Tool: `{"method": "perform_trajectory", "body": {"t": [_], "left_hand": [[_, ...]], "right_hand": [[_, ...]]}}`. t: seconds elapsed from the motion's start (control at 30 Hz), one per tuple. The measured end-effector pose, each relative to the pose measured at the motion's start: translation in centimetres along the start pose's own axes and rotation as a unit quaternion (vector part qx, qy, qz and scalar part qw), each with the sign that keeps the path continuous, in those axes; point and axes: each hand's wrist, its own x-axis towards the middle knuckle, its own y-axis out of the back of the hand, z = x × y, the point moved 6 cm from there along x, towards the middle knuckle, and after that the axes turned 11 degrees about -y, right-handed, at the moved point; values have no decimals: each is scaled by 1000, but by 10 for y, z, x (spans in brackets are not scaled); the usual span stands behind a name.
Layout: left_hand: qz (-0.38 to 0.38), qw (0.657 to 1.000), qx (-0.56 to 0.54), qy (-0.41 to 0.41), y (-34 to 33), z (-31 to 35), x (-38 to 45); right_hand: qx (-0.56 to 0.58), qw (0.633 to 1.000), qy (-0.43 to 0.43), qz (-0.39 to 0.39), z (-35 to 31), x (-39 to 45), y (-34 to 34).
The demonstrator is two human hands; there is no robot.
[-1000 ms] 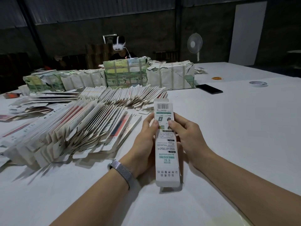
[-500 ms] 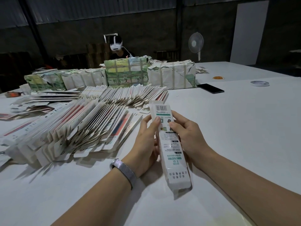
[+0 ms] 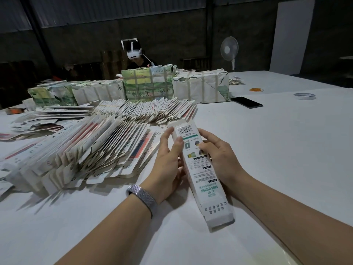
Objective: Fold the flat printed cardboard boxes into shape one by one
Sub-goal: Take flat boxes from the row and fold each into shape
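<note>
Squaring One Carton, Hundreds Left

Fanning across the left of the white worktop: flat boxes, unfolded, by the look most of the job. Further right, left hand gripping the long printed box, thumb on its face. Right hand clasping the other side, box popped into a tube, ends seemingly open. Beyond: wrapped bundles, phone, tape roll, fan, dim room.

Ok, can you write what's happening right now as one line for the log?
step: shaping box | left hand: holding box | right hand: holding box | pile of flat boxes: waiting on table
</note>
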Motion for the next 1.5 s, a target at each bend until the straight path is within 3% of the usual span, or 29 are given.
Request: {"method": "perform_trajectory", "body": {"t": [0.2,0.6,1.0,1.5], "left_hand": [[-48,999,1,9,-9,0,-4],[-104,995,-3,15,-14,1,-7],[-77,997,8,-20,-12,2,-1],[-107,993,20,-35,-13,4,-3]], "right_hand": [[26,999,-11,38,2,1,6],[48,998,-14,37,0,1,7],[25,998,-19,55,7,6,9],[34,996,16,82,1,2,12]]}}
